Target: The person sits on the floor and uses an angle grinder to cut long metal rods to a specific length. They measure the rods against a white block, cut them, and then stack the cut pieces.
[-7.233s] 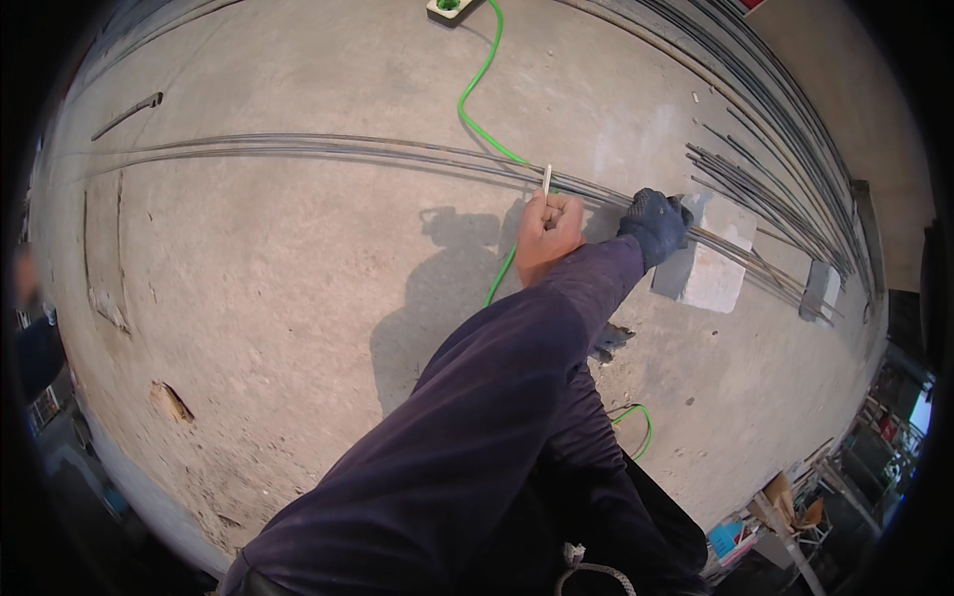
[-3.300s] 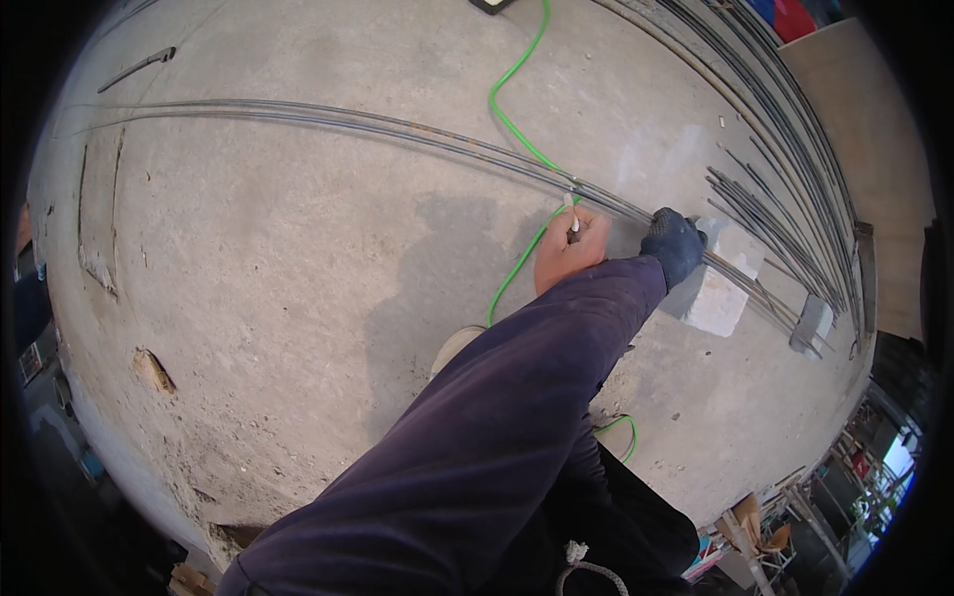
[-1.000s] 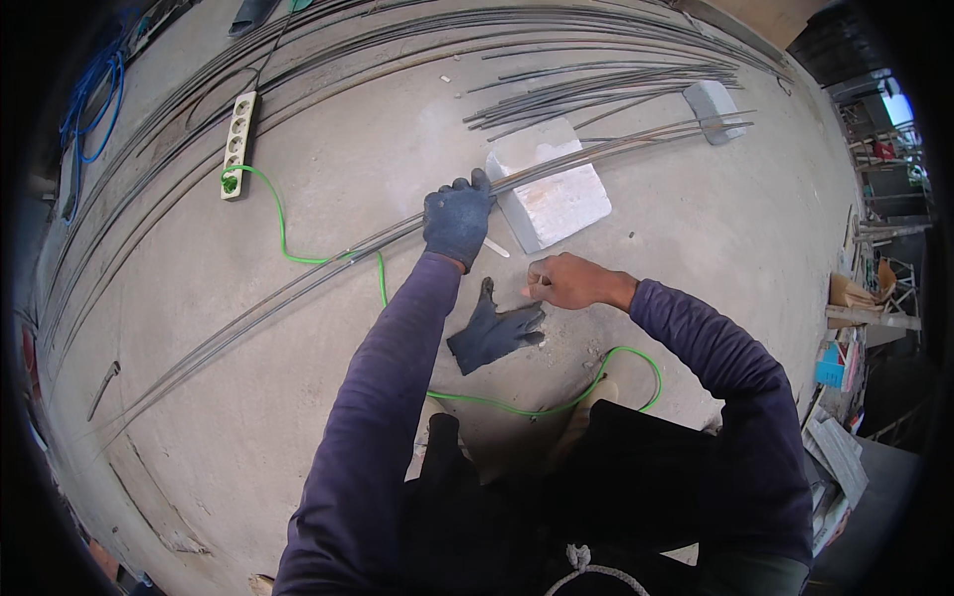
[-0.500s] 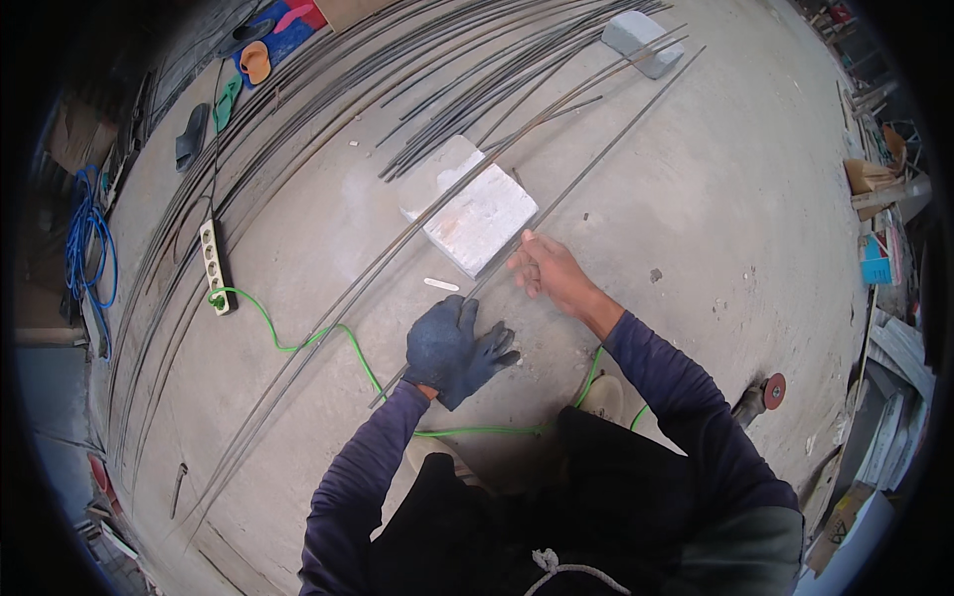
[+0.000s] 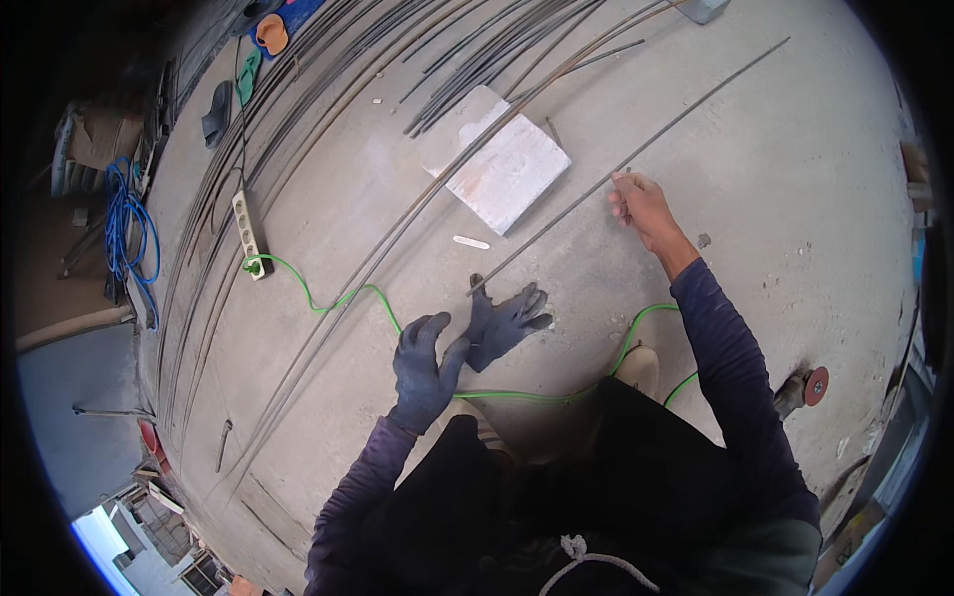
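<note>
My right hand [image 5: 639,204], bare, pinches a long thin steel rod [image 5: 706,97] that slants above the concrete floor. My left hand [image 5: 425,372], in a dark glove, is open with loosely bent fingers and holds nothing. Beside it a loose dark glove [image 5: 505,328] lies on the floor under the rod's near end. Other long rods [image 5: 386,246] run diagonally over a white block [image 5: 502,174]. A small white stick [image 5: 471,241] lies below the block.
A power strip [image 5: 248,233] with a green cord [image 5: 581,394], rows of rebar [image 5: 268,159], sandals [image 5: 270,35], a blue hose coil [image 5: 131,228] and a grey block [image 5: 703,8] lie around. An angle grinder [image 5: 801,389] is at lower right, near my feet [image 5: 639,370].
The white stick left my right hand for the floor. That hand took a single rod and moved up and right. My gloved left hand let go of the rods and drew back.
</note>
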Available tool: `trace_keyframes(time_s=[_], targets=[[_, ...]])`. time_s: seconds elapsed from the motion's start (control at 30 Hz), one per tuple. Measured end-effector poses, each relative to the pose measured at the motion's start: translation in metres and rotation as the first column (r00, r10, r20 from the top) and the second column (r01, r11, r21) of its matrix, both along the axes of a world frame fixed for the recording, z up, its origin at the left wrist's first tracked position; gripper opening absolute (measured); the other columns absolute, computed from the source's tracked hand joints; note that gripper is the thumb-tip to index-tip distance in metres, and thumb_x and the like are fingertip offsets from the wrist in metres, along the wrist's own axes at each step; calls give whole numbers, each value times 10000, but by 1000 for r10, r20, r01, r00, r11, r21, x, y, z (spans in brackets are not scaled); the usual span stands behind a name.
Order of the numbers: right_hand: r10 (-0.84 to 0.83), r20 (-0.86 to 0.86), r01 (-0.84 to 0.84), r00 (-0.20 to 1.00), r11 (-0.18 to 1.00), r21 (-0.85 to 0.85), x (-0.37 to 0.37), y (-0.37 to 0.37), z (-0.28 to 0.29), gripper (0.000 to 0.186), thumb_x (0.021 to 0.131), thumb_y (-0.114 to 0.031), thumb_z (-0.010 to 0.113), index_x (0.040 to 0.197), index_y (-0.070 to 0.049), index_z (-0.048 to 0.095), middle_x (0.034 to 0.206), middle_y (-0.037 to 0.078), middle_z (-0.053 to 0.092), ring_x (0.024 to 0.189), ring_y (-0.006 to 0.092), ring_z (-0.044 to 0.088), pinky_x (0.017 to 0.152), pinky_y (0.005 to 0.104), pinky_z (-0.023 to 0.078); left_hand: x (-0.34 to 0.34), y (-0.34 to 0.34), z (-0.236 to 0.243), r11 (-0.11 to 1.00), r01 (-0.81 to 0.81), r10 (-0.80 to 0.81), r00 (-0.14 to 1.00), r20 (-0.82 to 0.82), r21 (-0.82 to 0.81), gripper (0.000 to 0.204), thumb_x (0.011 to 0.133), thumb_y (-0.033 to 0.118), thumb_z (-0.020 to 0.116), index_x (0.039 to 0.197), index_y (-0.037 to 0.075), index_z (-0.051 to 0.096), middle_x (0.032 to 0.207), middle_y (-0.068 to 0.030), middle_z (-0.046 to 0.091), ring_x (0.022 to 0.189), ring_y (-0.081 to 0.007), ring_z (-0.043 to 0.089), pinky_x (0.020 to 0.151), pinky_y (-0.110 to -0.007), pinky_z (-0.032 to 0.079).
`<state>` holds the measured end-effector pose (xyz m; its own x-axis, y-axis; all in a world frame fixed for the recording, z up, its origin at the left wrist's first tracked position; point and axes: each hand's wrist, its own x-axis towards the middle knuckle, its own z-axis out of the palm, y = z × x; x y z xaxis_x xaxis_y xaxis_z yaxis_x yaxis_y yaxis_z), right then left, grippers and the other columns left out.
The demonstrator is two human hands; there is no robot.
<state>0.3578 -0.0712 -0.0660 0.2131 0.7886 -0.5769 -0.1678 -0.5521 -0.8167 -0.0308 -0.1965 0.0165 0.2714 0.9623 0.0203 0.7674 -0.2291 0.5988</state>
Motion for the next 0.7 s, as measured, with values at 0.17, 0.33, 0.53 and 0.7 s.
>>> trace_keyframes(time_s=[0.17, 0.33, 0.53, 0.7], targets=[[302, -22, -302, 953, 953, -3, -21, -23, 14, 302, 1017, -338, 606, 950, -44, 605, 794, 18, 579, 608, 92, 513, 506, 260, 393, -205, -309, -13, 394, -819, 10, 457, -889, -417, 311, 891, 224, 736, 1120, 24, 672, 1027, -174, 703, 972, -342, 695, 823, -428, 559], [504, 15, -504, 863, 864, -8, -37, -19, 15, 300, 1024, -356, 601, 883, -92, 587, 751, -8, 572, 596, 65, 515, 483, 242, 396, -199, -398, -10, 99, -799, 170, 600, -782, -593, 321, 887, 228, 741, 1124, 23, 671, 1031, -176, 702, 977, -343, 694, 827, -428, 558], [639, 33, -640, 768, 769, 2, -66, -19, 14, 284, 1015, -332, 614, 882, -82, 594, 734, -15, 577, 590, 55, 518, 488, 237, 411, -178, -367, -25, 175, -755, 401, 641, -654, -632, 332, 883, 233, 746, 1127, 21, 669, 1037, -178, 700, 983, -345, 692, 830, -429, 557], [676, 99, -673, 730, 737, -62, -81, -20, 21, 314, 992, -347, 640, 889, -53, 602, 719, -8, 582, 604, 74, 521, 518, 255, 405, -183, -342, -24, 190, -751, 400, 647, -649, -632, 342, 879, 236, 751, 1131, 20, 668, 1042, -180, 699, 988, -346, 691, 833, -430, 557]])
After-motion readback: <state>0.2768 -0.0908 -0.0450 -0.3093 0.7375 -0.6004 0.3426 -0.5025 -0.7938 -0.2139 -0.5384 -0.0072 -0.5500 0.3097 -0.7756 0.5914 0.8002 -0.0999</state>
